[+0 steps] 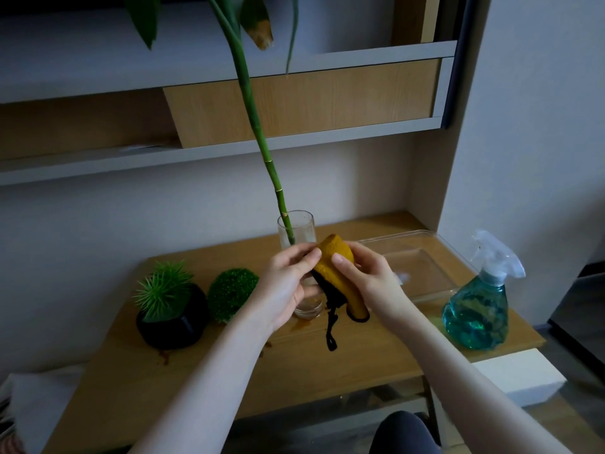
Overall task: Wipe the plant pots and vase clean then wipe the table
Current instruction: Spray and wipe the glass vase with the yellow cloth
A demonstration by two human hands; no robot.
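Observation:
A clear glass vase (299,231) with a tall green bamboo stalk (258,136) stands mid-table. My left hand (288,283) wraps around the vase's lower part. My right hand (366,276) presses a mustard-yellow cloth (337,267) with black trim and a dangling black strap against the vase's front. A black pot (176,326) with a spiky green plant sits at the left, with a round green plant (230,294) beside it; its pot is hidden. Brown stains (301,324) mark the wooden table (294,365) near the vase base.
A spray bottle (481,306) of blue-green liquid stands at the table's right edge. A clear plastic tray (422,257) lies behind my right hand. Shelves run above along the wall. A white block (520,375) sits lower right.

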